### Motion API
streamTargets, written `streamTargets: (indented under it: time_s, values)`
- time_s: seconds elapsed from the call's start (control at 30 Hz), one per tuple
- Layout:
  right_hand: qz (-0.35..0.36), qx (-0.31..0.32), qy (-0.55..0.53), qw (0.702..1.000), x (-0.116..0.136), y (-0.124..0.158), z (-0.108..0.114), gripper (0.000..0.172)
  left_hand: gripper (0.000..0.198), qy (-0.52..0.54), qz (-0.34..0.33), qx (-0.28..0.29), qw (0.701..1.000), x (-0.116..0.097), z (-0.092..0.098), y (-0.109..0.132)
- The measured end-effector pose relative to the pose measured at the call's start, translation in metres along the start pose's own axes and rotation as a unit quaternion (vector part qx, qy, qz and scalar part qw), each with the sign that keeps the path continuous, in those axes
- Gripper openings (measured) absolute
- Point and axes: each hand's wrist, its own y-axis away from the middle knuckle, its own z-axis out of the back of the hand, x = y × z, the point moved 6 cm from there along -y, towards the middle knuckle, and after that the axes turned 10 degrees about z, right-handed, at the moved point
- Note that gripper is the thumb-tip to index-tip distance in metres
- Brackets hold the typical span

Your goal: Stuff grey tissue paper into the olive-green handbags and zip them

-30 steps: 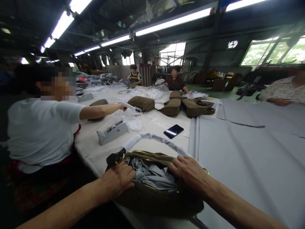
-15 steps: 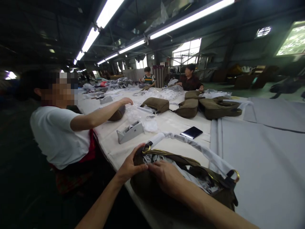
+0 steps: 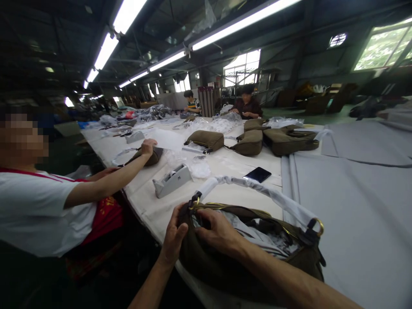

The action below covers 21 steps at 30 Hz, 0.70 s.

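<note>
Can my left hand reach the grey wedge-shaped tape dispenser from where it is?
Probably yes: the dispenser stands just beyond your left hand, with only white tabletop seemingly between them, though that hand would need to leave the end of the olive-brown zippered fabric bag.

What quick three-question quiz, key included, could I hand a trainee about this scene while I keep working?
1. Multiple choice: which hand has fingers dipped into the opening of the bag?
A) left
B) right
C) neither

2. True or false: the bag's top is zipped fully shut.

3. Fill in: on the table, to the right of the tape dispenser in the picture, lies a flat, dark ____.

Key:
1. B. The right hand dips in, while the left hand holds the bag's end.
2. False. It gapes open, showing pale stuffing.
3. Phone.
</note>
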Motion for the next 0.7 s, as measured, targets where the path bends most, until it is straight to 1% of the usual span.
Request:
streamTargets:
  time_s: [0.03,0.1,0.17,0.2,0.27,0.33,0.4,0.47,0.53,0.6,0.67,0.7]
  values:
    - [-0.023,0.004,0.049,0.999,-0.005,-0.002,0.000,0.029,0.064,-0.003,-0.001,0.014,1.000,0.000,-0.001,-0.001]
    - [-0.061,0.011,0.111,0.992,-0.015,-0.006,-0.002,0.028,0.062,0.001,-0.006,0.017,1.000,0.000,-0.003,-0.004]
    - [-0.077,-0.004,0.118,0.990,-0.021,-0.010,-0.005,0.029,0.061,0.005,-0.014,0.010,1.000,-0.002,-0.006,-0.007]
    - [-0.078,-0.028,0.109,0.991,-0.023,-0.012,-0.005,0.029,0.063,0.002,-0.020,0.012,1.000,-0.002,-0.009,-0.007]
    - [-0.065,-0.096,0.058,0.992,-0.025,-0.014,-0.002,0.031,0.067,-0.022,-0.032,0.024,0.999,-0.004,-0.014,-0.006]
    - [-0.039,-0.174,-0.039,0.983,-0.025,-0.013,0.004,0.029,0.066,-0.060,-0.038,0.024,0.997,-0.004,-0.017,-0.003]
    - [-0.027,-0.233,-0.140,0.962,-0.030,-0.010,0.008,0.018,0.064,-0.085,-0.036,0.015,0.996,0.002,-0.018,0.001]
    - [-0.045,-0.259,-0.195,0.945,-0.039,-0.009,0.007,0.007,0.068,-0.091,-0.029,0.011,0.995,0.012,-0.017,0.004]
    - [-0.082,-0.251,-0.192,0.945,-0.047,-0.011,0.003,0.005,0.071,-0.086,-0.002,0.006,0.996,0.028,-0.013,0.007]
    - [-0.098,-0.210,-0.144,0.962,-0.046,-0.014,0.002,0.007,0.073,-0.072,0.054,-0.022,0.996,0.048,0.000,0.009]
    - [-0.079,-0.133,-0.033,0.987,-0.030,-0.015,0.009,0.017,0.076,-0.047,0.110,-0.059,0.991,0.065,0.016,0.009]
    - [-0.063,-0.082,0.040,0.994,-0.018,-0.012,0.015,0.021,0.077,-0.030,0.126,-0.062,0.990,0.070,0.023,0.008]
